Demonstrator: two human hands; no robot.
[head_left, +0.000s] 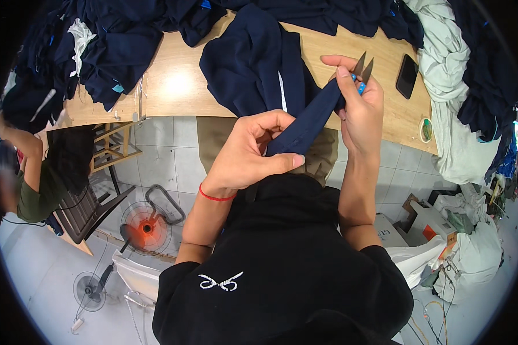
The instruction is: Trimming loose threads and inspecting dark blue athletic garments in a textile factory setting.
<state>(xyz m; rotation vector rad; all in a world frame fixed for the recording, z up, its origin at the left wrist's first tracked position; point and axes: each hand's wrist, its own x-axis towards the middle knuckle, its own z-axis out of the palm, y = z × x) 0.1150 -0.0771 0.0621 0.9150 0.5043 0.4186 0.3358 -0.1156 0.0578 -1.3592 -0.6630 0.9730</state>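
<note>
Phone (407,76) and navy heaps (115,40) flank hands' (253,150) strip (305,123).

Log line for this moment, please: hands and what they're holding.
left hand: grips navy fabric strip | right hand: holds strip's far end plus thread snips | strip taut between hands | wooden table beyond

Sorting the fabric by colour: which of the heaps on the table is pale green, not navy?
The pale green fabric heap at the table's right end, beside the black phone. The other piles, like the navy garments at the left, are dark blue.
</note>
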